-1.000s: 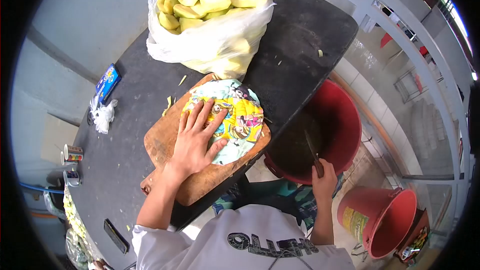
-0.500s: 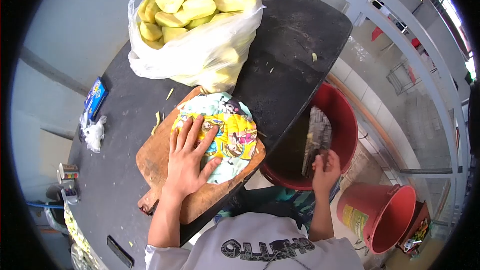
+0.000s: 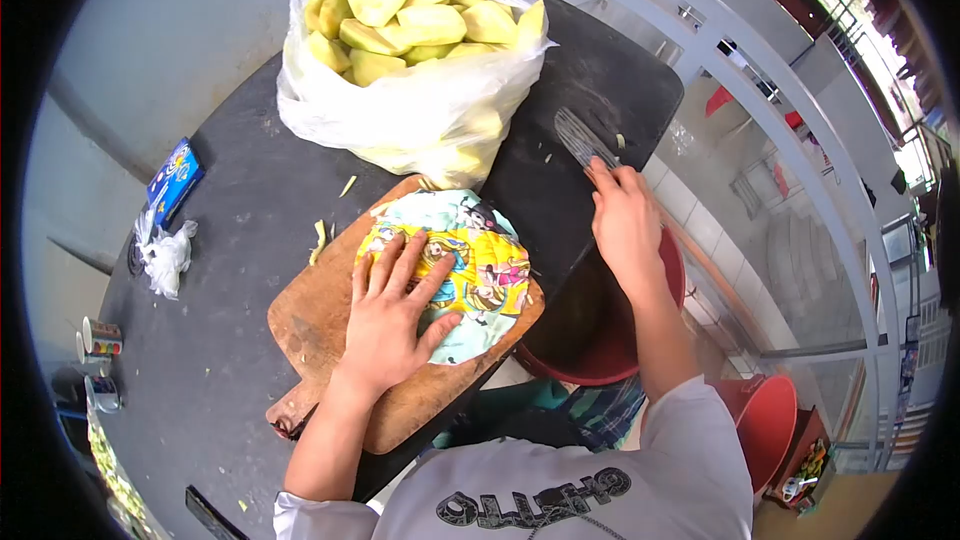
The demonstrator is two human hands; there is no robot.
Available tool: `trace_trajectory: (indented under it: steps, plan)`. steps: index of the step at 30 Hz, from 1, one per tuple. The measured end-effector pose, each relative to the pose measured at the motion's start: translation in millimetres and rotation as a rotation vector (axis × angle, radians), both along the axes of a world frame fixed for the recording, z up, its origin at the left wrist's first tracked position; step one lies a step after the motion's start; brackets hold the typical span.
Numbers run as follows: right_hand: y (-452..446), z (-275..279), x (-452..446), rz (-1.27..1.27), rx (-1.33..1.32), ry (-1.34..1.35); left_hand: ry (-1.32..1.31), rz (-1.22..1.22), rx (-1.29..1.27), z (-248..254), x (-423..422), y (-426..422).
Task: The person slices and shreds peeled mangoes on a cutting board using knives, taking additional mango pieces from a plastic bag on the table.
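My left hand [image 3: 392,335] lies flat, fingers spread, on a padded round cloth [image 3: 480,265] with a yellow and mint cartoon print. Beneath the cloth is a wooden cutting board [image 3: 310,315], its handle toward the lower left. My right hand [image 3: 628,225] is closed around a knife [image 3: 580,137] with a grey, streaked blade; its grip is hidden in my fingers. The blade points up and left over the black table [image 3: 240,360]. Behind the board stands a white plastic bag [image 3: 400,125] filled with peeled yellow-green fruit pieces [image 3: 430,25].
A red bucket [image 3: 672,280] sits below the table's right edge, another red bucket [image 3: 775,430] farther right. On the left are a blue packet [image 3: 175,180], a crumpled plastic bag [image 3: 168,258], cups [image 3: 102,337] and a phone [image 3: 212,515]. A grey railing [image 3: 740,70] runs along the right.
My right hand has lifted the knife from over the red bucket up to the table's right edge. My left hand stays on the cloth. The view has shifted slightly.
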State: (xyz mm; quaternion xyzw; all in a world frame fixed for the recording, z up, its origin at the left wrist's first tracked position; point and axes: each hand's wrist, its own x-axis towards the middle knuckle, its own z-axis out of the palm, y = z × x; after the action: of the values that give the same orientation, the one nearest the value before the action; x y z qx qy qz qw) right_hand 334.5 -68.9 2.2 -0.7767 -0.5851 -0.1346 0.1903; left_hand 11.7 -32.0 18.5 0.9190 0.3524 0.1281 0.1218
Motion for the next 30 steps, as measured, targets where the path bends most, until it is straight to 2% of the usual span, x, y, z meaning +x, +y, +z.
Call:
trace_trajectory:
  steps: [5, 14, 17, 19, 20, 21, 23, 28, 30]
  plan:
    - [40, -11, -15, -0.04, -0.128, -0.183, -0.01, -0.002, 0.002, 0, -2, 1]
    - [52, -23, -29, 0.0, -0.095, -0.103, -0.018, -0.008, -0.002, 0, -2, 2]
    - [48, -10, -30, 0.039, -0.074, -0.007, -0.023, -0.006, -0.006, 0, -2, 1]
    - [42, 1, -22, 0.133, 0.074, 0.242, -0.025, -0.018, -0.009, 0, -2, 2]
    - [40, -3, -10, 0.196, 0.243, 0.297, -0.03, -0.012, -0.007, 0, -2, 2]
    - [36, 0, 1, 0.197, 0.272, 0.384, -0.037, -0.006, -0.005, 0, -1, 2]
    - [29, 5, 17, 0.145, 0.395, 0.753, -0.032, -0.021, 0.001, 0, 0, 1]
    - [19, 2, 53, 0.101, 0.285, 0.803, -0.017, 0.0, 0.011, 1, 0, 1]
    - [13, 6, 49, 0.177, 0.12, 0.717, -0.01, 0.003, 0.011, 1, 0, 0]
